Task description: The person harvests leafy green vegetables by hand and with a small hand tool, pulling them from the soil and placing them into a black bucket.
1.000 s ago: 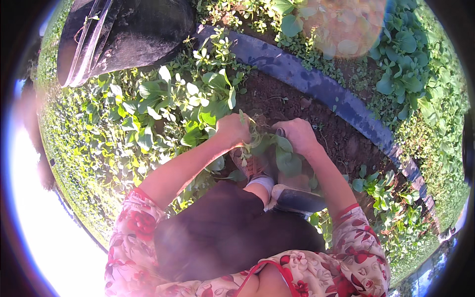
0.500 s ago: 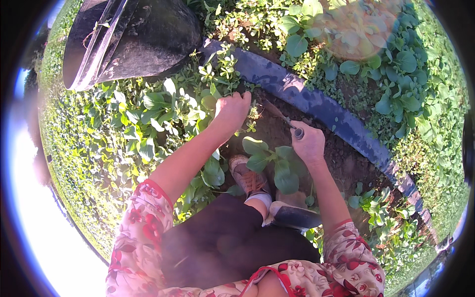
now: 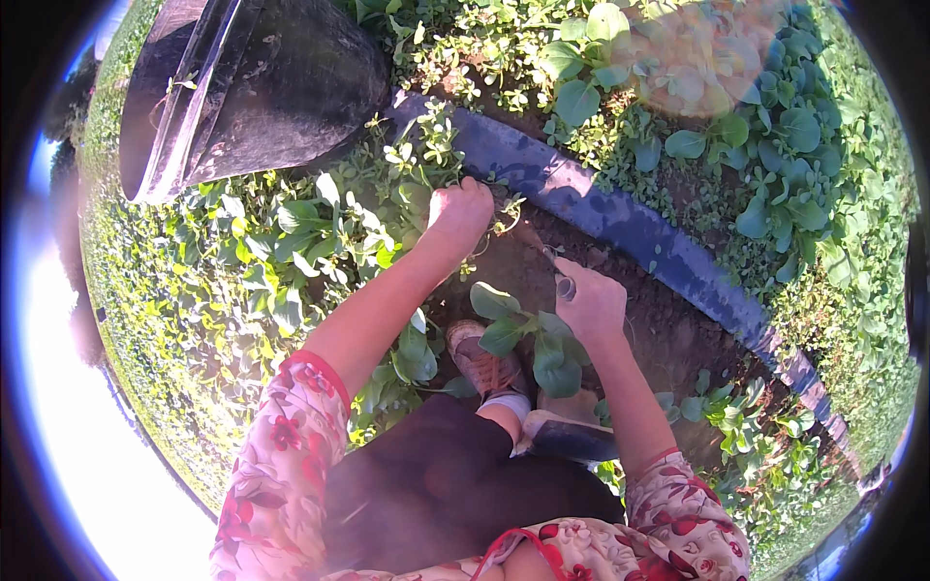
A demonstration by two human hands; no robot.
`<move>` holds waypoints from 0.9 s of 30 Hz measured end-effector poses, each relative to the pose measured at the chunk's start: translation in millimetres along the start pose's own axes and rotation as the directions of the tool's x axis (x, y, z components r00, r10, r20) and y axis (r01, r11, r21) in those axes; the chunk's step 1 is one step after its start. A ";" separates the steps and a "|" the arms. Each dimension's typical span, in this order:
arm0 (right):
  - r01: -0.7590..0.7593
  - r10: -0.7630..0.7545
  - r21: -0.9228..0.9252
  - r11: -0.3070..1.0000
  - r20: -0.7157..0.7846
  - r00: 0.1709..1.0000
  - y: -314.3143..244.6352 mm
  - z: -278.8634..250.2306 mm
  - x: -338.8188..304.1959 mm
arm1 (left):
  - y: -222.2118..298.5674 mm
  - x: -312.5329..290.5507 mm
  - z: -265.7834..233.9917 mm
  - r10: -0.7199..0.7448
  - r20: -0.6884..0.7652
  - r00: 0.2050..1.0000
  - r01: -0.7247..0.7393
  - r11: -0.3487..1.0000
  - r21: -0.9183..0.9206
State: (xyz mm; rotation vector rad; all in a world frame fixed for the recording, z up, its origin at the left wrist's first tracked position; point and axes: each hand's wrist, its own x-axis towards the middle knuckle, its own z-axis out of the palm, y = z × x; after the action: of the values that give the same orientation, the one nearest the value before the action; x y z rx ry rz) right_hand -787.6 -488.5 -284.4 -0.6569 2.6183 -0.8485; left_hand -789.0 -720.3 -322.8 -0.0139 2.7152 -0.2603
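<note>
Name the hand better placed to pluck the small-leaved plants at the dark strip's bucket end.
Left, I'd judge: the left hand is close beside those small-leaved plants, while the right hand is farther off and wrapped around a tool handle.

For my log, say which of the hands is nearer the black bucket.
Left: the left hand is below and right of the black bucket, the right hand farther that way.

left hand [image 3: 460,213] moved farther forward, closer to the dark strip [image 3: 601,194], tool blade [image 3: 531,236] now showing ahead of right hand [image 3: 593,298]
</note>
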 end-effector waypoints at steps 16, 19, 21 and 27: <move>0.009 -0.009 0.041 0.999 0.019 1.000 0.9 24.9 15.4 | 24.1 11.0 -19.1 0.156 0.034 0.987 -0.152 0.984 -0.097; -0.043 0.043 0.060 0.997 0.014 0.999 3.4 12.0 -2.8 | 29.9 -7.5 -20.7 0.149 0.091 0.985 -0.134 0.978 -0.160; -0.060 0.062 0.109 0.992 -0.017 0.998 15.8 7.2 -15.6 | 44.3 -17.6 -27.2 0.190 0.154 0.970 -0.157 0.966 -0.203; 0.024 -0.003 0.165 0.986 -0.125 0.992 9.5 6.1 -2.2 | 19.6 22.8 -58.4 0.057 0.210 0.976 -0.061 0.998 0.015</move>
State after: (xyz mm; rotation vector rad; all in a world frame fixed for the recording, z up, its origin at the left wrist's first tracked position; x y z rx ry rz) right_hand -786.3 -483.4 -294.6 -0.5948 2.6166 -1.1315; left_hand -832.8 -691.6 -283.1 0.0431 2.4982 -0.2547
